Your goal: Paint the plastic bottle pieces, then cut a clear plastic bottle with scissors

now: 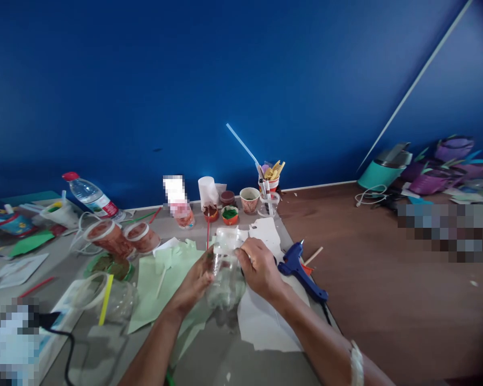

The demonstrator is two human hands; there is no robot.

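A clear plastic bottle, cut open at the top (225, 287), is held over the table in front of me. My left hand (199, 276) is closed around its left side. At the upper right rim, my right hand (261, 265) is curled, with thumb and fingers pinching the plastic. Small dark bits show beside the right fingers, too little to name. Under the bottle lie green paper (145, 289) and white paper (265, 327). Right of my right hand, a blue glue gun (304, 273) rests on its side.
Paint cups (230, 215), a paper cup (249, 200) and a cup of cutlery (269, 182) stand along the blue wall. Brown-smeared containers (108, 236), a water bottle (96, 198) and a clear plastic piece with a yellow strip (105, 300) are at left. A turquoise bin (380, 174) stands far right.
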